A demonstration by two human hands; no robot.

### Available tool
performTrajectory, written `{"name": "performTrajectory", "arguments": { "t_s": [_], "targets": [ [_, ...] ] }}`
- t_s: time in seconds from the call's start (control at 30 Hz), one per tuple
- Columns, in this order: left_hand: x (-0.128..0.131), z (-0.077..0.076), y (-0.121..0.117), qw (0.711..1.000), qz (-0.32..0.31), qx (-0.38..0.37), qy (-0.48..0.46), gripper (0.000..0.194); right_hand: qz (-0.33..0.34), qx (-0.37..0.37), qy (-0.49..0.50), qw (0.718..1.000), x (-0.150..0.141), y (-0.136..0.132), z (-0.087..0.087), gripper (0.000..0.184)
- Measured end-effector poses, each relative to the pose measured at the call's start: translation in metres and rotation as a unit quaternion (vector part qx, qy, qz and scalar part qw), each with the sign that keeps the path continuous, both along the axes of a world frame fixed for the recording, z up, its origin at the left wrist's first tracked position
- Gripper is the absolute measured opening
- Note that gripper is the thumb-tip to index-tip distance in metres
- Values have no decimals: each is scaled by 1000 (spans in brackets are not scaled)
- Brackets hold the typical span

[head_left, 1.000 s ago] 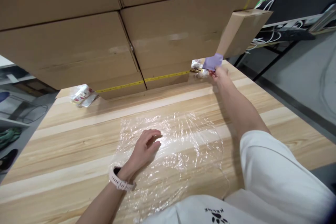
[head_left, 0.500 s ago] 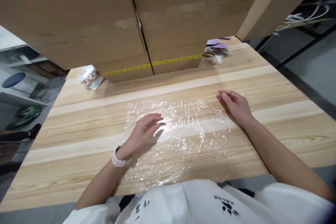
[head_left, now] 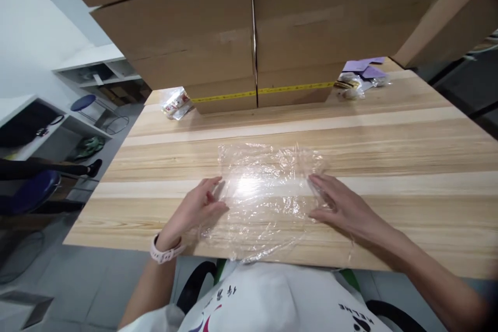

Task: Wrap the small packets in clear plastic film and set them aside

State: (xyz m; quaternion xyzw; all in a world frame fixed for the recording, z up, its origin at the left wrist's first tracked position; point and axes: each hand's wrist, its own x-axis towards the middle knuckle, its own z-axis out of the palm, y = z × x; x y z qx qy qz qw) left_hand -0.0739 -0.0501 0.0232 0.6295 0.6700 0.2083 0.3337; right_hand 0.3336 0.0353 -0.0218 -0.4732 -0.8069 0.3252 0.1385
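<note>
A crinkled sheet of clear plastic film (head_left: 268, 202) lies on the wooden table (head_left: 404, 150) in front of me, reaching down to the near edge. At its left side rests my left hand (head_left: 200, 205), wearing a pale pink wristband (head_left: 165, 254), with thumb and fingers apart. My right hand (head_left: 338, 205) is on the film's right side, touching it; the thumb and fingers are spread with a gap between them. Neither hand has a firm hold that I can see.
Large cardboard boxes (head_left: 187, 36) stand along the back, with a yellow measuring tape (head_left: 295, 88) across them. A small clear-wrapped packet (head_left: 177, 104) lies back left; purple cards (head_left: 358, 66) and plastic bags (head_left: 352, 88) lie back right. A blue stool (head_left: 83, 102) and a person's leg (head_left: 58, 167) show at left.
My right hand has come in from beyond the film onto its right side. My left hand has drawn back to the left edge. The film looks narrower, and the view has turned left.
</note>
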Motion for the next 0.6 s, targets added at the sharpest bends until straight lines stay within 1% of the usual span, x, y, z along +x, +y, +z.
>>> {"name": "performTrajectory", "arguments": {
  "t_s": [0.07,0.13,0.2,0.27,0.3,0.33,0.4,0.43,0.47,0.53,0.57,0.6],
  "targets": [
    [18,-9,0,998,-30,-1,-48,71,54,7,-1,999,-27,4,-5,80],
    [37,-17,2,993,-58,2,-100,89,97,9,36,995,-57,5,-8,70],
    [53,-23,3,985,-85,8,-150,105,130,-6,115,985,-89,4,-9,52],
    [64,-26,5,978,-104,27,-180,111,159,-60,218,961,-120,2,-6,38],
    [67,-26,6,976,-107,48,-182,109,170,-95,265,944,-133,1,-3,35],
    [67,-26,7,976,-104,78,-175,102,182,-128,301,927,-145,0,1,35],
    [59,-22,8,976,-81,137,-151,79,207,-171,338,902,-163,-2,11,38],
    [53,-19,7,976,-65,148,-143,68,228,-175,339,896,-169,-2,16,40],
    [44,-16,7,979,-48,145,-138,62,256,-165,333,893,-174,-3,20,43],
    [24,-8,5,986,-12,115,-124,61,303,-117,312,893,-183,-5,26,49],
    [12,-5,4,989,9,101,-104,61,312,-85,303,896,-188,-6,26,51],
    [-1,-2,4,993,31,93,-73,60,306,-54,297,903,-193,-7,24,51]
  ]
}}
